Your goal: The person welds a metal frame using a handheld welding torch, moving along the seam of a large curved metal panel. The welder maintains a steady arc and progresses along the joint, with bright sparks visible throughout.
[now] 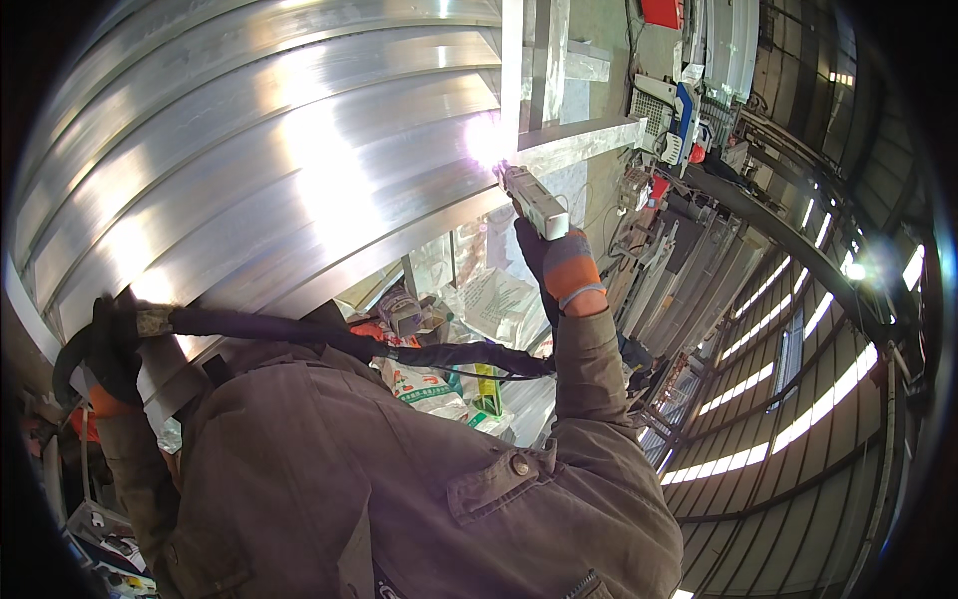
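Note:
My right hand (559,265), in a dark glove with an orange cuff, is closed around a pale, box-shaped handheld welding gun (537,205). A white-violet glare (488,140) burns at the gun's tip, hiding the point of contact. It lies where a panel of shiny metal slats (239,160) meets an upright metal bar (511,70). At the far left my left hand (112,344), gloved in black, is closed about a thick black hose (269,327) beside the panel's near edge. Its fingers are dark and partly hidden. The hose runs across my front toward my right arm.
A metal crossbar (579,145) juts right from the upright bar. Below the panel lie printed bags (429,389) and loose clutter. A blue-and-white machine (679,120) stands at the upper right, with long metal profiles (669,299) stacked nearby.

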### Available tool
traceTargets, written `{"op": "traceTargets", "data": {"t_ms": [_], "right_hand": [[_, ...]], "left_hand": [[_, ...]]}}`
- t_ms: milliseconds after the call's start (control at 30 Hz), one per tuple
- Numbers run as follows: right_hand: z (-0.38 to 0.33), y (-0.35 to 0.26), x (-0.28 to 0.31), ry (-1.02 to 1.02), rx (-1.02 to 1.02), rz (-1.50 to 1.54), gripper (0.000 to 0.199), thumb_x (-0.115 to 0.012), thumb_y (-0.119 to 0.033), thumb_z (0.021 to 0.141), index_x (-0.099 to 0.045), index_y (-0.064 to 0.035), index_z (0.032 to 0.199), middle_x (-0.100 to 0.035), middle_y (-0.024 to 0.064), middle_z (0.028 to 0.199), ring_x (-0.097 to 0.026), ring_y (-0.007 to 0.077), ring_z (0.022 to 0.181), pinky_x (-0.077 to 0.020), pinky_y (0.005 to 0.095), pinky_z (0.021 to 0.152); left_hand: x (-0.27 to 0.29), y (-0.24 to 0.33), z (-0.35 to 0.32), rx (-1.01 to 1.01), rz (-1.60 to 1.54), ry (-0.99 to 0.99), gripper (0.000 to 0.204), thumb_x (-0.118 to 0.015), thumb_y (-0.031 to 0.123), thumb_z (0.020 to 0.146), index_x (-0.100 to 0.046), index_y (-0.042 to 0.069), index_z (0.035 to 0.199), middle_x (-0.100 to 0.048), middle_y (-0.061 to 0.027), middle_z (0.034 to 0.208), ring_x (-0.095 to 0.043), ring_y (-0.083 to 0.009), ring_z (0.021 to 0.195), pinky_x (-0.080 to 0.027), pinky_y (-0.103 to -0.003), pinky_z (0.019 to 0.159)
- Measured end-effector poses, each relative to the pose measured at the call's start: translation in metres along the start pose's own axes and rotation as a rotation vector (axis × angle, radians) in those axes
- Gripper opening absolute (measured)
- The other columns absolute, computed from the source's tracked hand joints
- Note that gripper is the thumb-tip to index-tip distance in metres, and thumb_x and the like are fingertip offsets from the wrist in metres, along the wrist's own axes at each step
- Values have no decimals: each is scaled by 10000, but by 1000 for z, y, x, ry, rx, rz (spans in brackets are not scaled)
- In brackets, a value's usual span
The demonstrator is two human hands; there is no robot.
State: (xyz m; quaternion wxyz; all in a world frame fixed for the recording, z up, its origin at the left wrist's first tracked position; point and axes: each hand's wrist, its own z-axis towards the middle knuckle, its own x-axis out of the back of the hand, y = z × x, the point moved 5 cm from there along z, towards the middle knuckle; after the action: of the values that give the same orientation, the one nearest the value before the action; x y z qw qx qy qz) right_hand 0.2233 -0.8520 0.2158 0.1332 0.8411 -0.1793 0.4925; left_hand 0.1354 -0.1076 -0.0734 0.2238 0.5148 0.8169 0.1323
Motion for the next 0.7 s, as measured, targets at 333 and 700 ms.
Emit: {"op": "traceTargets", "data": {"t_ms": [333, 700], "right_hand": [[-7, 3, 1, -23, -57, 10, 551, -781, -492, 1033, -778, -28, 1331, -833, 292, 1089, -796, 514, 1077, -650, 554, 905], [-13, 16, -4, -30, -70, -7, 579, -760, -519, 1038, -773, -32, 1350, -833, 288, 1132, -792, 512, 1098, -649, 553, 923]], "left_hand": [[-9, -2, -2, -63, -55, 61, 597, -548, 517, 1217, -740, 16, 1478, -822, -107, 1275, -805, -195, 1182, -652, -361, 1046], [23, -20, 19, 19, -67, -29, 591, -578, 478, 1211, -636, 48, 1611, -731, -122, 1497, -722, -220, 1354, -619, -390, 1122]]}}
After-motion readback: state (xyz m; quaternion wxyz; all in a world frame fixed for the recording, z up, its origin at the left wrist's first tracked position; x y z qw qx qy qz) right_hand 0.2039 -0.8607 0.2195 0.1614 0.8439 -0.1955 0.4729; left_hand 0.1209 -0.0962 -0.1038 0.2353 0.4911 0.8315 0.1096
